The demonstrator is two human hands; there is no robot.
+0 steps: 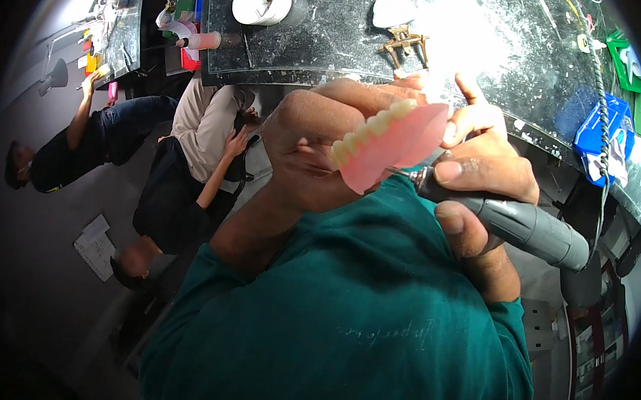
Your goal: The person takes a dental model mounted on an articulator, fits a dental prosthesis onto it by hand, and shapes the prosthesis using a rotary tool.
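Observation:
A denture (388, 147) with a pink base and a row of yellowish teeth is held up in front of my chest. My left hand (316, 139) is closed around its tooth side, with some fingers hidden behind it. In my right hand (483, 168) lies a grey rotary handpiece (523, 227), gripped between thumb and fingers. Its thin metal bit (405, 174) reaches the lower edge of the pink base; whether it touches I cannot tell. One right fingertip rests against the denture's right end.
On the dark, dusty bench (305, 49) stand a white round container (262, 3), a brass-coloured articulator (404, 46) with a white piece, and a pink bottle (202, 40). A blue bin (603, 137) and a coiled cord (603, 105) are at right. Two people (185, 180) sit at left.

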